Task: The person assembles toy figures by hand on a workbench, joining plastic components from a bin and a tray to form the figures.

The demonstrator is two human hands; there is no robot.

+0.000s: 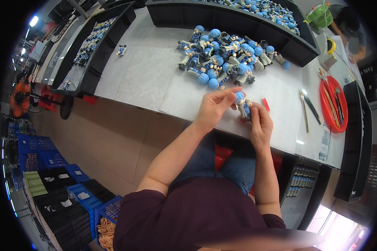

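Note:
Between my two hands, above the table's near edge, is a small figurine (244,108) with a ribbed blue head and a blue and cream body. My left hand (214,108) pinches it by the head with thumb and fingers. The fingers of my right hand (261,124) grip its lower body from the other side. Just beyond my hands lies a loose heap of similar blue-headed figurines (222,56). A small red block (266,104) rests on the table beside my right hand.
Black bins of figurines stand at the back (230,19) and left (97,62); a lone figurine (121,50) lies between. At right are two brushes (305,111), a red tray (342,125) of tools, a tape dispenser (326,52) and a black bin (352,146). Another person (351,31) sits at far right.

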